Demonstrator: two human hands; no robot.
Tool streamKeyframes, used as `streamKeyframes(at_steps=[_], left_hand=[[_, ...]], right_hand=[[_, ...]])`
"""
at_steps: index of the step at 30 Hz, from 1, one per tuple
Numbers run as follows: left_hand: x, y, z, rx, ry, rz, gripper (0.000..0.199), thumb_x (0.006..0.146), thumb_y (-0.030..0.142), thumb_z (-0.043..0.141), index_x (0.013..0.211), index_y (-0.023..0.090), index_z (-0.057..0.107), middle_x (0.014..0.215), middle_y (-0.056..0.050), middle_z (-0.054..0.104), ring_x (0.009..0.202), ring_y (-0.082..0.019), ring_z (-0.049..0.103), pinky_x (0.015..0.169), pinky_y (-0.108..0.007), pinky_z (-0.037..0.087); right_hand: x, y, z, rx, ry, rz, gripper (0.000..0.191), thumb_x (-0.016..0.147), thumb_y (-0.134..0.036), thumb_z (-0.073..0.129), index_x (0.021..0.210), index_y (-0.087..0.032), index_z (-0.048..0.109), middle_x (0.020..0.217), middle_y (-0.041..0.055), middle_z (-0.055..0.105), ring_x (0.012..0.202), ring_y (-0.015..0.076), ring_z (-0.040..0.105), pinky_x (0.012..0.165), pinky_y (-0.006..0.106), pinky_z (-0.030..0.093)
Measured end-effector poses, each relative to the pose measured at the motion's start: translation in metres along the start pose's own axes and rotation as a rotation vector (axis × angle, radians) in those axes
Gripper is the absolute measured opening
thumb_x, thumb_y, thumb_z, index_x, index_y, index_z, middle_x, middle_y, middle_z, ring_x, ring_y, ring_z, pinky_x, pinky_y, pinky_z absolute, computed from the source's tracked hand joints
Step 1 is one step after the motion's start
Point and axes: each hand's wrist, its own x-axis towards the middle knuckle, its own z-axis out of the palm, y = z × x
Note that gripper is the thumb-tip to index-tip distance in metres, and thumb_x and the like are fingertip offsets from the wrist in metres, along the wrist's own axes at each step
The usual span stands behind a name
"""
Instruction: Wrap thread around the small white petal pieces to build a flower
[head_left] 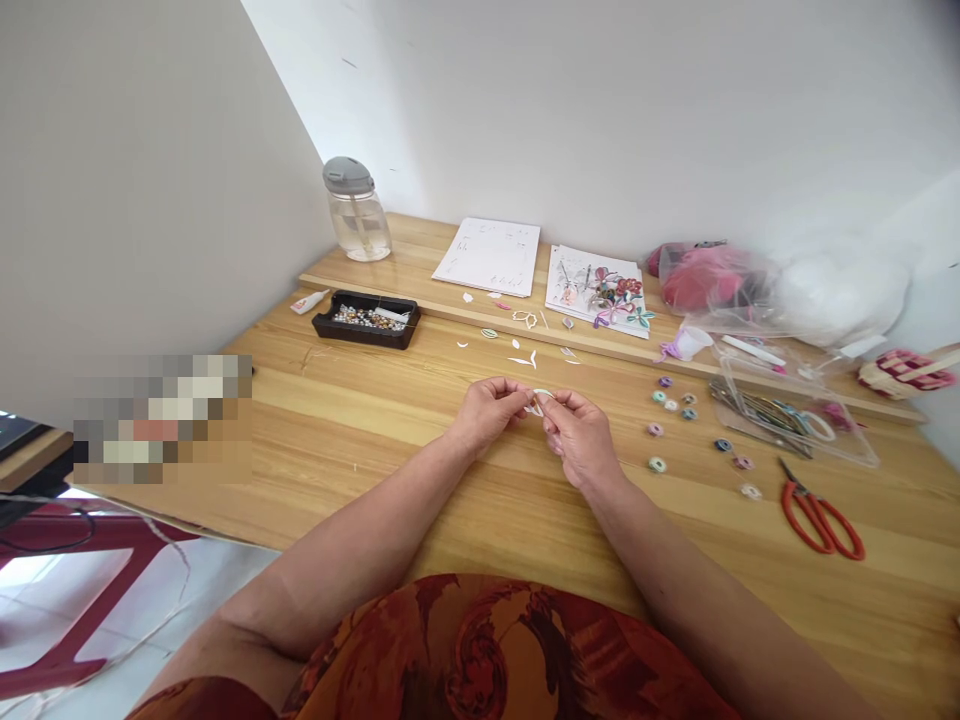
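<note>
The piece [541,393] is coloured white and green, the desk [337,420] grained in yellow-brown. The handles [819,518] are coloured orange-red. The tray [365,340] is coloured black, its beads [367,319] silver and gold. The bobbins [657,465] are tinted purple, mint, pink and blue. The garment [484,650] is swirled in rust and maroon.

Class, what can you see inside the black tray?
The black tray holds small silvery and golden bead-like pieces with a pale strip. Whatever lies beneath them is covered.

Bright, diffuse | edges stretched | lower-left patch pixelated | fine detail perhaps blurred
</note>
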Motion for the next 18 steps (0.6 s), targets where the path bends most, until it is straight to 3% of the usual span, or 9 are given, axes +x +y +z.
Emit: streamKeyframes(at_steps=[10,18], left_hand=[[0.0025,-0.0003,0.0,-0.012,0.06,0.026,0.025,0.064,0.034,0.075,0.073,0.013,0.064,0.058,0.001,0.061,0.053,-0.009,0.052,0.055,-0.023,0.038],[0.0024,0.0017,-0.0018,0.095,0.087,0.084,0.025,0.067,0.035,0.073,0.073,0.014,0.062,0.065,0.0,0.063,0.055,-0.008,0.052,0.054,-0.022,0.039]], right_hand=[[-0.0003,0.0091,-0.0016,-0.209,-0.055,-0.121,0.029,0.071,-0.042,0.077,0.078,-0.016,0.065,0.067,0.0019,0.068,0.041,0.0077,0.053,0.037,0.019,0.042],[-0.0057,0.0054,-0.0017,-0.381,-0.077,-0.154,0.027,0.077,-0.044,0.071,0.077,-0.018,0.062,0.063,0.0001,0.065,0.04,0.0091,0.051,0.038,0.021,0.04]])
